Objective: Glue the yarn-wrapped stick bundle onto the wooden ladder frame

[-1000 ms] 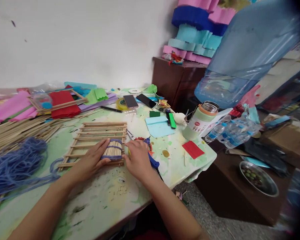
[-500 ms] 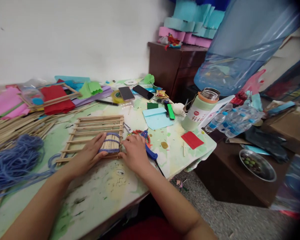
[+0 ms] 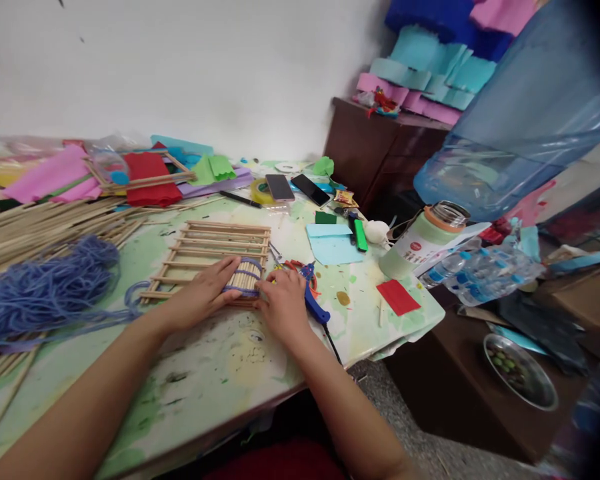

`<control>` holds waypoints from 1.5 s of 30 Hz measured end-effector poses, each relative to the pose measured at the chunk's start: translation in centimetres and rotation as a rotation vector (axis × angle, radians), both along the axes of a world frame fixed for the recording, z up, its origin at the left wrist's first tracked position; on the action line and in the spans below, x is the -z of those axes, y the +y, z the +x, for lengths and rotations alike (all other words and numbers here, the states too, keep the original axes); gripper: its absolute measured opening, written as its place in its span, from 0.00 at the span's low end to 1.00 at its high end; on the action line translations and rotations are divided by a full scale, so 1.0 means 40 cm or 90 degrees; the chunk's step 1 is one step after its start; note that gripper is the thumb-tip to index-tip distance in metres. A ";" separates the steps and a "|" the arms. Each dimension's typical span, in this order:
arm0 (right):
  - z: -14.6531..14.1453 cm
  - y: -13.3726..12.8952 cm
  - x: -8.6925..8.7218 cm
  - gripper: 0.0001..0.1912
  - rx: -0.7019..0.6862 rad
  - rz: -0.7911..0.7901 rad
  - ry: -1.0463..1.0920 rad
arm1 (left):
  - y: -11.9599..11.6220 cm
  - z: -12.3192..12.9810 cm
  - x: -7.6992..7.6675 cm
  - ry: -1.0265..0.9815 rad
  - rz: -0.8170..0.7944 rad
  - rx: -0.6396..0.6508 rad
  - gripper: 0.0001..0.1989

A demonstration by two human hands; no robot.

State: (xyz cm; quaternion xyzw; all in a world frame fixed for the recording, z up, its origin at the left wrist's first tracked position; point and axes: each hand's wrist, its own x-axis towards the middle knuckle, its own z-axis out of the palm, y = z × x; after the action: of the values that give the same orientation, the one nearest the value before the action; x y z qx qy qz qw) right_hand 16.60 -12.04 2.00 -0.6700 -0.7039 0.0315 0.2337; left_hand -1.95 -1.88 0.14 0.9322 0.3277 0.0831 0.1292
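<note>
A ladder-like frame of thin wooden sticks (image 3: 195,243) lies on the table. At its near right corner is a small panel of short sticks (image 3: 245,275), bound with blue cord. My left hand (image 3: 205,293) rests over the frame, its fingers closed on the panel's left side. My right hand (image 3: 284,300) has its fingers bent against the panel's right edge. Blue yarn (image 3: 60,287) lies in a tangled heap at the left, with a strand running to the frame. Just right of my right hand lies a blue glue gun (image 3: 314,297).
Loose sticks (image 3: 40,230) and coloured paper (image 3: 153,177) cover the back left. Two phones (image 3: 310,190), light-blue paper (image 3: 333,247), a green lighter (image 3: 361,235) and a bottle (image 3: 420,243) stand or lie toward the right. A metal bowl (image 3: 520,370) sits beyond the table edge (image 3: 405,340).
The view has turned, so the table items appear farther right. Both hands remain at the bound panel, with no clear change in their hold.
</note>
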 end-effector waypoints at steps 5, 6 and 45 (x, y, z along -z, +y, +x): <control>0.006 -0.006 -0.020 0.15 -0.007 0.010 -0.019 | -0.005 0.003 -0.002 -0.011 -0.009 -0.016 0.33; 0.013 -0.004 -0.027 0.18 -0.012 0.013 -0.019 | -0.005 0.003 -0.002 -0.016 -0.006 -0.019 0.34; -0.033 0.292 -0.112 0.23 0.033 0.156 0.753 | -0.050 -0.016 0.020 -0.259 0.226 -0.021 0.42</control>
State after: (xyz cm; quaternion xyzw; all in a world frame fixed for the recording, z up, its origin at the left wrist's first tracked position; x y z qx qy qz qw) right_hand 15.26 -0.37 6.49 -0.5242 -0.4366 0.3117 0.6614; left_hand -2.59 -3.87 -0.64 0.8990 0.2907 0.3266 0.0256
